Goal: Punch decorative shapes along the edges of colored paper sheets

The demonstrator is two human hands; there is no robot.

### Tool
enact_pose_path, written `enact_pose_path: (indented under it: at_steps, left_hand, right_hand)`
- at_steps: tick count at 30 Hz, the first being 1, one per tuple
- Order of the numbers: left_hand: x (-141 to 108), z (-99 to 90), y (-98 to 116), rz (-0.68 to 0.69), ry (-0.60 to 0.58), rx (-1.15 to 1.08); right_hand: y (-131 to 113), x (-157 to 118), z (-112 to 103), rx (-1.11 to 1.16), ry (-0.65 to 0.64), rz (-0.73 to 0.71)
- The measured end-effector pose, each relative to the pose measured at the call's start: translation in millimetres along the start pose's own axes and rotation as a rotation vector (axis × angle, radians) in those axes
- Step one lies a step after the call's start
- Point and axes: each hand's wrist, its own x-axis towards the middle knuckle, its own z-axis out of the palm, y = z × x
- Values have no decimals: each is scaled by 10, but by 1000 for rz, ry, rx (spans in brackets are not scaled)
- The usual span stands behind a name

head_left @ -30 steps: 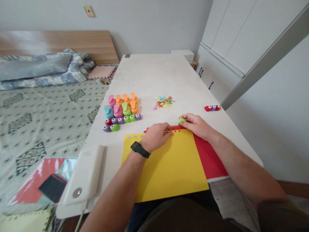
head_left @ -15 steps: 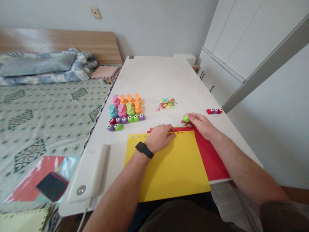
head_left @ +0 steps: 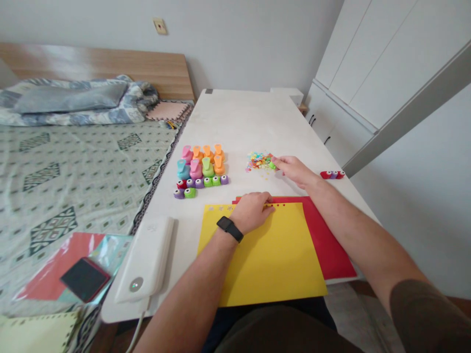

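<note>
My left hand (head_left: 252,212), with a black watch on its wrist, lies at the top edge of a yellow sheet of paper (head_left: 272,264). Its fingers are bent and hold that edge. Small punched shapes run along the top of the sheet. A red sheet (head_left: 333,250) sticks out from beneath, on the right. My right hand (head_left: 294,169) grips a small green craft punch (head_left: 273,163) between thumb and fingers, at the right side of a pile of colourful paper confetti (head_left: 257,161).
Several large craft punches (head_left: 196,168) and small ones (head_left: 208,182) stand in rows on the left of the white table (head_left: 239,117). Three small punches (head_left: 333,174) are at the right edge. A white corded device (head_left: 147,260) lies front left, near a phone (head_left: 85,279) on the bed.
My right hand has carried the green punch forward and left, from beside the yellow sheet's top corner to the confetti pile. My left hand stays on the sheet. The view has shifted slightly.
</note>
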Motion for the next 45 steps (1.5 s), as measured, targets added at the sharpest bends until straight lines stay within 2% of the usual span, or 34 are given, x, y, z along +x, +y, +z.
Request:
enact_pose_path:
  at_steps: [9,14,24,31,38,42,45]
  left_hand:
    - [2,3,5,0,0,20]
    - [6,11,1,5,5,29]
    - [-7,18,-2,10,2,47]
    - [-1,-6,22,-4,-1,41]
    - [-6,-17,30,-18,-22,44]
    - [-7,-8,31,-21,-10,57]
    - [-6,-1,29,-15,4,58]
  right_hand:
    - [64,0,40,173,-18,89]
    - [111,6,58,124,27,98]
    - [45,-17,90,145,-16,143]
    - [76,-1,106,30,5,66]
    - [69,39,106,20,54,50]
    - [-86,-40,189,5,-8,-46]
    - [-315,-119,356,-49,-85,-161]
